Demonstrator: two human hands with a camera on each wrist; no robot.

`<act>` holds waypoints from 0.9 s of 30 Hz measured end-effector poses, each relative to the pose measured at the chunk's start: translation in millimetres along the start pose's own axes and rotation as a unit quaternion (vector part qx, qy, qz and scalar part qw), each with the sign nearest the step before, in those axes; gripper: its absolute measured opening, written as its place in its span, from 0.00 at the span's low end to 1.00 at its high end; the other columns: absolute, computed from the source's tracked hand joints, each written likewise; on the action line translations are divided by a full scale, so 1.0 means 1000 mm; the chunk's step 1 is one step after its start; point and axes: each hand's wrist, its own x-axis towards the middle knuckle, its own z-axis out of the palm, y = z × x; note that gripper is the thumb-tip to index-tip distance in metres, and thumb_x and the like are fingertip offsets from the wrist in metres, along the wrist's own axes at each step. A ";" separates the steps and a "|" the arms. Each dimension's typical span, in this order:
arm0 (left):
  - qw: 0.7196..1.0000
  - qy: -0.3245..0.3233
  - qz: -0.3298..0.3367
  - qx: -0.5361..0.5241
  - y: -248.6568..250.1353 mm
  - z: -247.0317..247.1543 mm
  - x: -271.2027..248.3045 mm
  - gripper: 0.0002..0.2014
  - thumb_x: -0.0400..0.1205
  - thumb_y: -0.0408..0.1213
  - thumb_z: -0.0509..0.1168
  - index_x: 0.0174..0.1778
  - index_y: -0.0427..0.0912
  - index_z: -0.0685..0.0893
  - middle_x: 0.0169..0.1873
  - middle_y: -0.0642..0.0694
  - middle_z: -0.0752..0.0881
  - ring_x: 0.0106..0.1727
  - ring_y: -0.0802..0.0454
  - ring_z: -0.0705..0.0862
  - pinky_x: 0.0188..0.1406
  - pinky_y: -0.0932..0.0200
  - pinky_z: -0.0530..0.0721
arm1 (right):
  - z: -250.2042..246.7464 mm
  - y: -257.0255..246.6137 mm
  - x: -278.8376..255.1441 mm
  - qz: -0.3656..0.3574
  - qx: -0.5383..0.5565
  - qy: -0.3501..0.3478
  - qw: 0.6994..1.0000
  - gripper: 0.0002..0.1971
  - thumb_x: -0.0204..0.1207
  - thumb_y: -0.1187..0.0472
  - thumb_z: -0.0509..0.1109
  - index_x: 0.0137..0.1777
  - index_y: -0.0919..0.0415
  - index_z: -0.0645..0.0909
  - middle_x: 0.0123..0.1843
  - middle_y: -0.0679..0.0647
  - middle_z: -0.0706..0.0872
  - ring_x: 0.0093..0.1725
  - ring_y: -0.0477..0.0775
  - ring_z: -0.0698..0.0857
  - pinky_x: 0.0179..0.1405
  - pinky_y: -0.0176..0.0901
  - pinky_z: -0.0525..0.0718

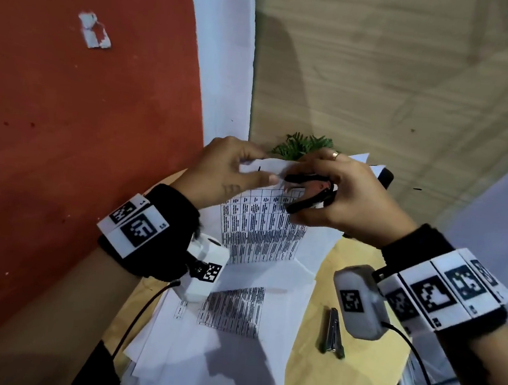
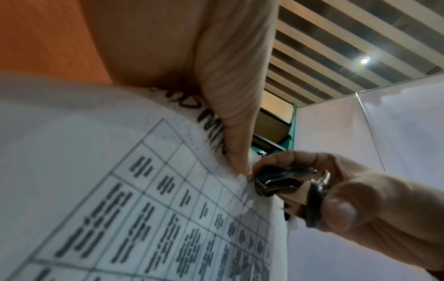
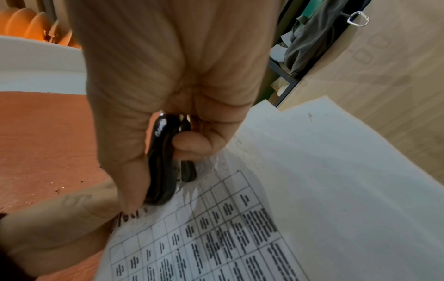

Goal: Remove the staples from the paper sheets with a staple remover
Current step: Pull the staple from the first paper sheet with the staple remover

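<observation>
Red wall on the left, pale wood-look panel at the back, small round table (image 1: 344,301) below w/ loose printed sheets (image 1: 231,326) spread over it. A metal stapler-like tool (image 1: 333,334) lay on the bare tabletop, right of the pile.

Step in hand, by my read: pulling a staple from the top corner of the raised stapled sheets (image 1: 261,225). Left hand (image 1: 233,171) held that set up off the table, thumb and fingers pinched on its top edge, thumb tip just beside the tool. Right hand (image 1: 347,199) had fingers and thumb curled round the black staple remover (image 1: 309,192), its claws at the paper's top corner. Handles looked partly squeezed; couldn't tell if the claws had the staple, as the staple itself wasn't visible in any view.

Next move prob calls for a full squeeze and a steady pull away from the page, w/ left hand keeping the corner taut so the paper doesn't tear.
</observation>
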 end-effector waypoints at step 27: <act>0.983 -0.026 -0.016 -0.182 0.018 0.000 -0.006 0.10 0.74 0.26 0.72 0.44 0.46 0.88 0.36 0.61 0.90 0.43 0.67 0.86 0.54 0.66 0.80 | 0.021 -0.011 -0.005 -0.171 -0.176 0.162 0.956 0.18 0.60 0.71 0.74 0.53 0.68 0.85 0.49 0.63 0.85 0.37 0.66 0.86 0.26 0.54 0.84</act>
